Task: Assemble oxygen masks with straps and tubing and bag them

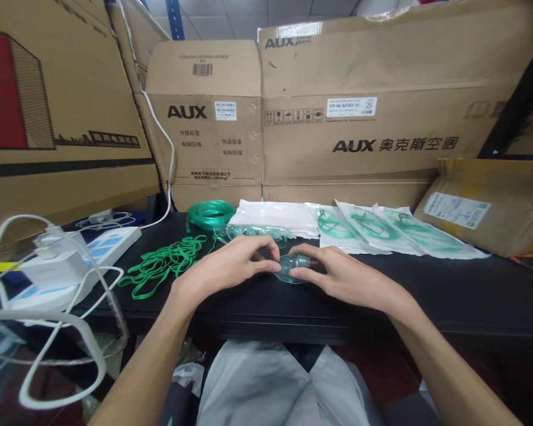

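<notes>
A clear green-tinted oxygen mask (288, 273) is held just over the near part of the black table, its port pointing right. My left hand (244, 260) pinches the mask's left side between thumb and fingertips. From the other side, my right hand (333, 269) grips it near the port, thumb in front and fingers behind. Behind my left hand lie more clear masks (257, 232), partly hidden. A tangle of green elastic strap (164, 263) is on the table to the left. Beyond it sits a coil of green tubing (211, 214).
White pouches (273, 216) are stacked behind the masks. Several pouches with green tubing (366, 228) lie to the right, before a taped carton (462, 207). A power strip (75, 269) with white cables is at the left. Large cardboard boxes (382, 127) wall off the back.
</notes>
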{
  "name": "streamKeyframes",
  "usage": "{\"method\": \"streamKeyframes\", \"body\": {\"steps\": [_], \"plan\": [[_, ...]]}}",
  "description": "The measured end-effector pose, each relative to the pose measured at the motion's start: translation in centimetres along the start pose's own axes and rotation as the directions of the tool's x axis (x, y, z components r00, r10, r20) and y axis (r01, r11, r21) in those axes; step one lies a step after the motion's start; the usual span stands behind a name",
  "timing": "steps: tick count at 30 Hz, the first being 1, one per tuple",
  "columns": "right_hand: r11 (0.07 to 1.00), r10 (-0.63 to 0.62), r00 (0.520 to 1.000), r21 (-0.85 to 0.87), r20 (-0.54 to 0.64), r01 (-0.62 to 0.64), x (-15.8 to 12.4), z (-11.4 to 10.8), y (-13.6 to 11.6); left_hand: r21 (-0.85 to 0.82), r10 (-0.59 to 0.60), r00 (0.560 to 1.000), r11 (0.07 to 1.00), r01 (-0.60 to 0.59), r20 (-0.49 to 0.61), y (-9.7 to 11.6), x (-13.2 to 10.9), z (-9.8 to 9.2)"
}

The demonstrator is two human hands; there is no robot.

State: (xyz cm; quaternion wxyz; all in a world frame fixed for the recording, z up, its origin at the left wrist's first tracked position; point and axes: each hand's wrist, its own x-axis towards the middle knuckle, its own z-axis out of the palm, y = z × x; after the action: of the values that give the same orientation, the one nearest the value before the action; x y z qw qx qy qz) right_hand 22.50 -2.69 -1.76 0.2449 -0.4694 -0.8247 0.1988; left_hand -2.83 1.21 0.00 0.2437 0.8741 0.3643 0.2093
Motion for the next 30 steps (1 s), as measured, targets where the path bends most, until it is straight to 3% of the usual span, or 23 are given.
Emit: {"method": "streamKeyframes", "body": {"steps": [12, 20, 25, 30], "plan": [[0.999, -0.010, 0.999, -0.031, 0.046, 0.011, 0.1, -0.1, -0.4, 0.081, 0.091, 0.994, 0.993, -0.086, -0.065, 1.4, -0.4, 0.4], [0.988, -0.075, 0.997, 0.136, -0.026, 0.078, 0.0, -0.7, -0.9, 0.188, 0.134, 0.986, 0.976, -0.115, -0.095, 1.9, -0.7, -0.1], [0.934, -0.165, 0.981, 0.303, -0.102, 0.189, -0.2, -1.3, -1.2, 0.039, 0.185, 0.972, 0.983, -0.181, -0.145, 2.3, -0.6, -0.7], [0.904, -0.183, 0.969, 0.358, -0.168, 0.233, -0.3, -1.4, -1.7, -0.151, 0.145, 0.967, 0.972, -0.178, -0.208, 2.3, -0.2, -0.6]]}}
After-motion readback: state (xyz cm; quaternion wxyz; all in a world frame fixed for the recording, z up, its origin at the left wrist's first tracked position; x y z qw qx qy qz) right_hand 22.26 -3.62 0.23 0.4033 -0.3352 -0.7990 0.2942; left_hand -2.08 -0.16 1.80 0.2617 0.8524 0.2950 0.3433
